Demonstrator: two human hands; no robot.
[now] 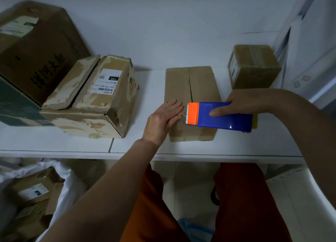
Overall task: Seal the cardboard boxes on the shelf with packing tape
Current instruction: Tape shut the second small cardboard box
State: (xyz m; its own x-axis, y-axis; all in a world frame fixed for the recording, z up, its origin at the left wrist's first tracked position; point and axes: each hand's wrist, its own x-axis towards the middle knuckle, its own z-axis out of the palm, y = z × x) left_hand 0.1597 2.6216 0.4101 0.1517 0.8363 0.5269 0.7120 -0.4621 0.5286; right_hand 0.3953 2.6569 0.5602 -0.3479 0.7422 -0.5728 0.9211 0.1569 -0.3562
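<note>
A plain brown cardboard box [181, 81] lies in the middle of the white shelf [127, 145], its top flaps meeting in a seam that still gapes. My left hand [163, 118] presses flat, fingers straight, on the box's left near side, over a strip of clear tape. My right hand [241, 103] grips a blue tape dispenser [225, 118] with an orange toothed head, held across the box top with the head against my left fingertips.
A torn box with a white label [94, 96] sits to the left, a large box [36, 47] behind it. A small taped box [254, 65] stands at the back right near the wall. Below the shelf, more boxes lie in a white bag [32, 192].
</note>
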